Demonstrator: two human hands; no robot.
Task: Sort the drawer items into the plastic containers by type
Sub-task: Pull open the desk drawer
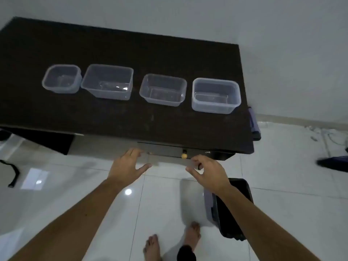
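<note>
Both my hands are at the drawer [169,150] front under the table [120,53] edge. Left hand [126,164] has a loose grip, fingers spread and holding nothing, its fingertips near the drawer's left end. Right hand [207,172] is just below and right of the knob [184,156], fingers half curled at the drawer's lower edge; I cannot tell if they grip it. Drawer looks shut or barely out, so the items are hidden inside it.

Risks — pulling from the lower edge rather than the round knob could rack the drawer and jam it, and a hard yank could drop it on my bare feet. A jolt to the table may slide the light tubs.

Four tubs sit in a row on the table, all apparently empty: small tub [61,79], big tub [108,81], third tub [162,89], right tub [215,95], which sits near the right edge. They are thin clear plastic with rounded corners and glossy walls. The table is dark matte wood grain, the knob pale and round, the floor glossy white tile.
</note>
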